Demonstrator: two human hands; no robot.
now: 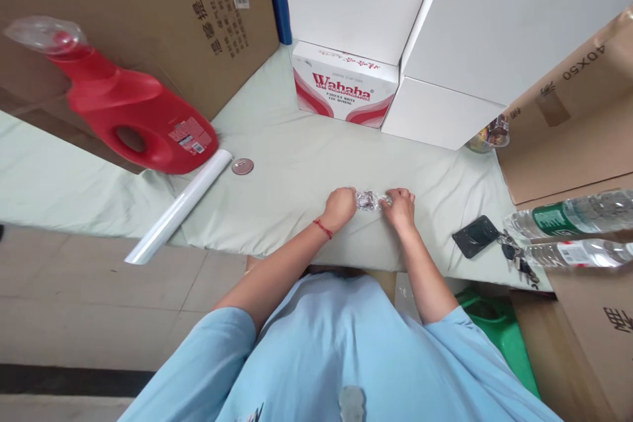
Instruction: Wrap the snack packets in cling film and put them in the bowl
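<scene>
Two ends of a small clear packet [366, 201] are taken up: the left hand [340, 208] closes round one in a fist, and over at the other the right hand [399, 208] pinches with thumb and fingers. The packet sits between them, over the pale green cloth [291, 165]; I can't tell whether it touches. Beyond it stands a Wahaha box [346, 89], with a round metallic disc [242, 166] off to the left and a black phone [475, 237] to the right.
</scene>
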